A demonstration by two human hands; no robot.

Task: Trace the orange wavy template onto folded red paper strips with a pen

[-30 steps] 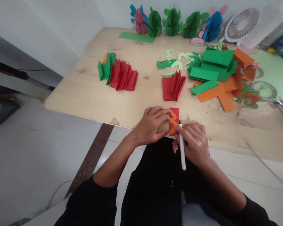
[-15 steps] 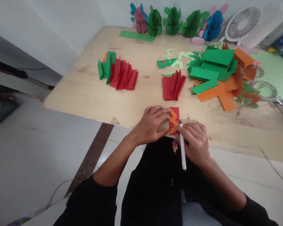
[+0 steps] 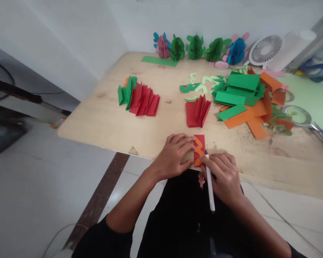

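Note:
A folded red paper [image 3: 201,137] lies at the table's front edge with a wavy orange paper cutout [image 3: 199,147] on top. My left hand [image 3: 174,156] presses both from the left, its curved fingertips on their upper left side and the thumb near the lower left edge. My right hand [image 3: 224,175] grips a white pen [image 3: 210,186] between its fingers, the dark tip pointing away from me beside the red paper's right edge. The right index fingertip touches the cutout. A small cut red paper piece [image 3: 201,183] shows below the table edge, partly hidden.
Pleated red papers [image 3: 197,113] stand just beyond the hands, with more red ones [image 3: 145,100] and green ones [image 3: 127,94] further left. Green sheets [image 3: 243,84] and orange strips [image 3: 237,120] pile up at right. Paper figures [image 3: 196,47], a fan [image 3: 266,50] and scissors [image 3: 321,132] surround them.
The whole scene sits lower in the view, as the camera has tilted up. Both hands, the pen and the papers keep nearly the same places relative to one another.

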